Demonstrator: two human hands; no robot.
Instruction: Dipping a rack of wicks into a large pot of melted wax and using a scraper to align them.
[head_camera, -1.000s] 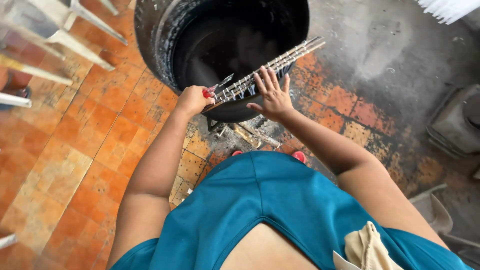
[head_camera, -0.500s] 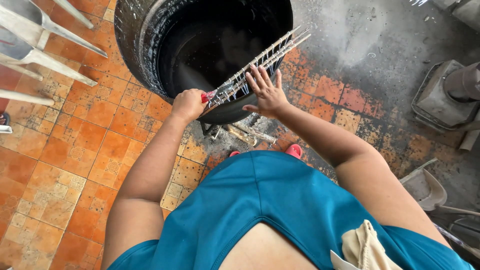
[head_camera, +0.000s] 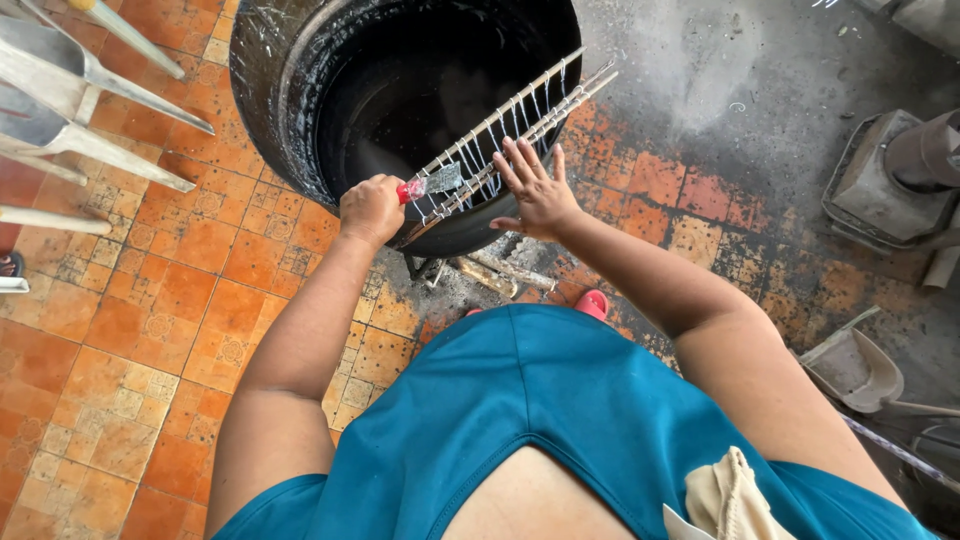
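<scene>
We clenched our left hand (head_camera: 370, 208) on the red-handled scraper (head_camera: 428, 184); right hand (head_camera: 537, 190) flat, bracing the wire rack (head_camera: 510, 130) over the black pot (head_camera: 400, 90). Short strokes along the wires seemed best.

Metal wire rack (head_camera: 520, 125) w/ long rods & thin cross wires sits tilted diagonally across the rim of the big black pot (head_camera: 300, 110), near end low by the pot's front edge, far end up toward its right side. Small scraper (head_camera: 430, 183), red handle & flat grey blade, lies against the rack's lower end, over the pot's front rim.
</scene>
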